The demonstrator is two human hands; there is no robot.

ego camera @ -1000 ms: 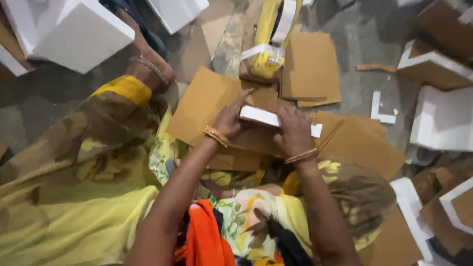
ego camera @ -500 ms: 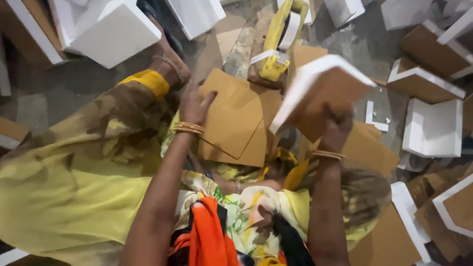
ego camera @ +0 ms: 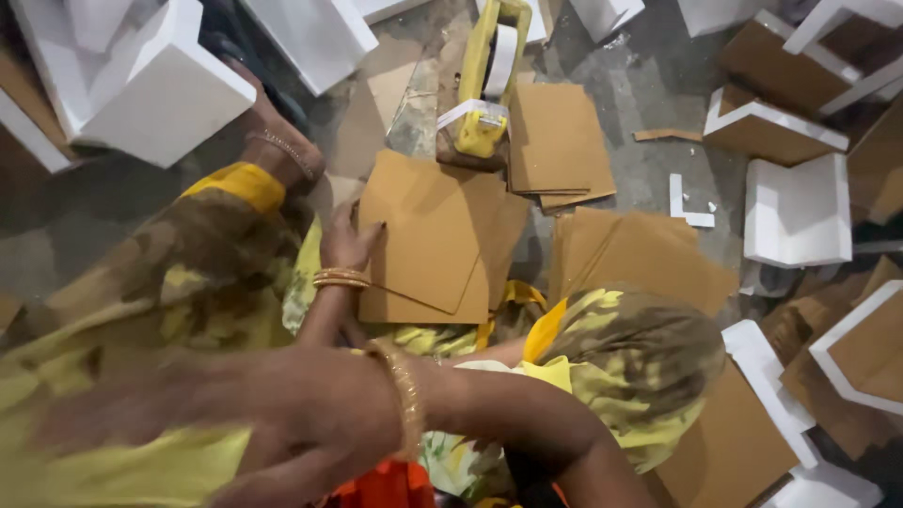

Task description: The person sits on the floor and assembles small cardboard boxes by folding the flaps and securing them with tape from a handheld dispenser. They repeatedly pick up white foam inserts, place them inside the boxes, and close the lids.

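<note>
Grey concrete floor (ego camera: 649, 85) fills the scene, littered with white box shells (ego camera: 800, 212) from 12 to 4 o'clock. At centre lies a stack of brown cardboard sheets (ego camera: 428, 240); the left hand (ego camera: 348, 243) rests at its 9 o'clock edge, fingers on the top sheet. A yellow tape dispenser (ego camera: 489, 85) sits at 12 o'clock. The right hand (ego camera: 282, 423), blurred at 7 o'clock, holds nothing visible; whether it is open I cannot tell.
</note>
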